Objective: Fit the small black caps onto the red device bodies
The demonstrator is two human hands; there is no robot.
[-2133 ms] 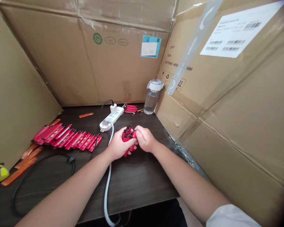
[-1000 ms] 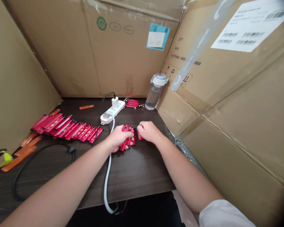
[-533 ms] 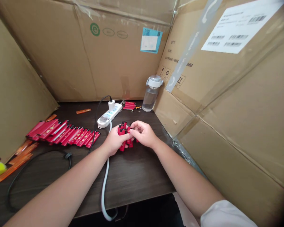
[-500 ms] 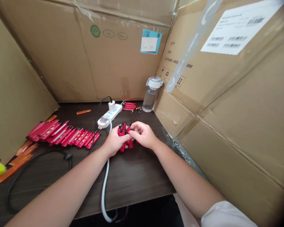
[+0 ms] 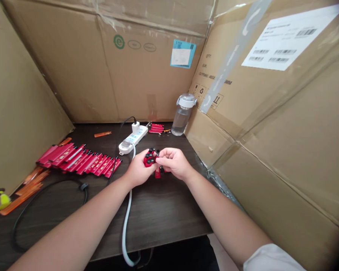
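A bunch of red lighters (image 5: 148, 160) with black tops is gripped in my left hand (image 5: 138, 168), the tops tilted up toward me. My right hand (image 5: 175, 162) is closed in a pinch, thumb and forefinger at the top of one lighter on the right side of the bunch. Under the hands, part of another red lighter (image 5: 157, 173) shows close to the tabletop. My fingers hide most of the lighter bodies. To the left lies a long overlapping row of red lighters (image 5: 87, 162), some with gold print.
A white power strip (image 5: 133, 140) with a plug and cables lies behind my hands. A water bottle (image 5: 183, 116) stands at the back right, near a small red stack (image 5: 157, 128). Orange strips (image 5: 25, 194) and a black cable (image 5: 49, 182) lie left. Cardboard walls (image 5: 146, 86) surround the table.
The bunch in my left hand has tipped so that the black tops face me more. My right hand has stayed at the bunch. The whole view has shifted slightly.
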